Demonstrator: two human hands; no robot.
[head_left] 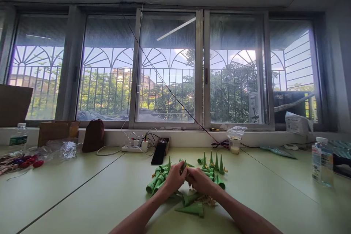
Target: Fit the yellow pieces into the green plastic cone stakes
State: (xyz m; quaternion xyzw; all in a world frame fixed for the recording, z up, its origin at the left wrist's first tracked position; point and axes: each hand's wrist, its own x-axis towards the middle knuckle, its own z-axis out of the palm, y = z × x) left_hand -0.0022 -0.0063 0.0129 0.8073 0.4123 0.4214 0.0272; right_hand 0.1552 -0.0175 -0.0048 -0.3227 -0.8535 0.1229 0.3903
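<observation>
My left hand (176,176) is closed around a small green cone, whose tip (185,162) pokes up past the fingers. Right against it, my right hand (200,180) is also closed, fingers bent inward. What its fingertips pinch is mostly hidden. Several green cones (158,181) lie heaped left of my hands. To the right, a few green cones (216,162) stand upright, with yellow bits at some bases, and others (220,182) lie on their sides. A flat-looking green piece (192,209) rests below my wrists, beside small tan pieces (208,201).
Behind the cones are a black phone (158,153), a white power strip (134,149) with cables and a plastic cup (235,144). A bottle (322,161) stands at the right. Far left are red beads (37,163), a dark pouch (93,136) and a cardboard box (58,133).
</observation>
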